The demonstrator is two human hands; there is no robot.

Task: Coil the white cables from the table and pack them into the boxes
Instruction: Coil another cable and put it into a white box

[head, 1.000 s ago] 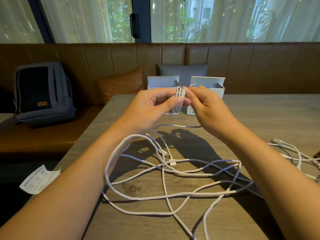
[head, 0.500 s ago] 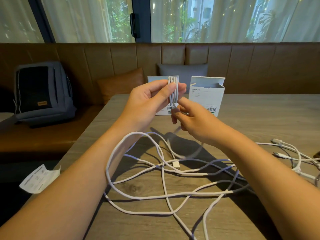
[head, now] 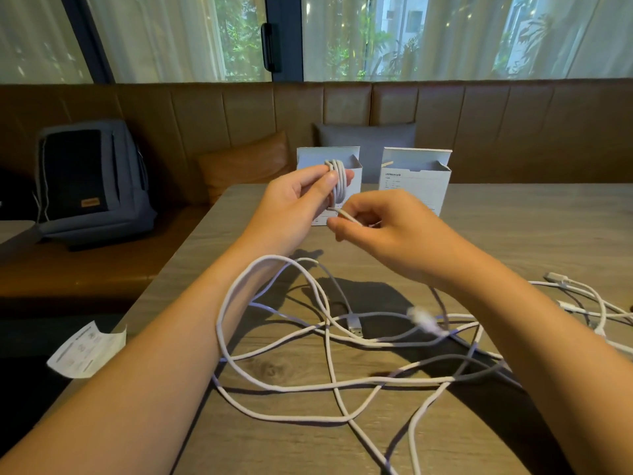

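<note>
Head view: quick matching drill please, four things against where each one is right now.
Things:
1. coil
2. boxes
3. backpack
4. leaflet

Places:
A. on the bench, left
B. standing at the table's far edge
C. past the table's left edge, lower down
D. gripped in the left hand

Pairs: 1-D, 2-B, 3-A, 4-C

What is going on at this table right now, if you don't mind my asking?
A person is coiling white cables to pack them into boxes. The left hand holds a small coiled bundle upright, while the right hand pinches its loose tail just below. More loose cables lie tangled on the wooden table. Two open white boxes stand at the far edge, behind the hands.
</note>
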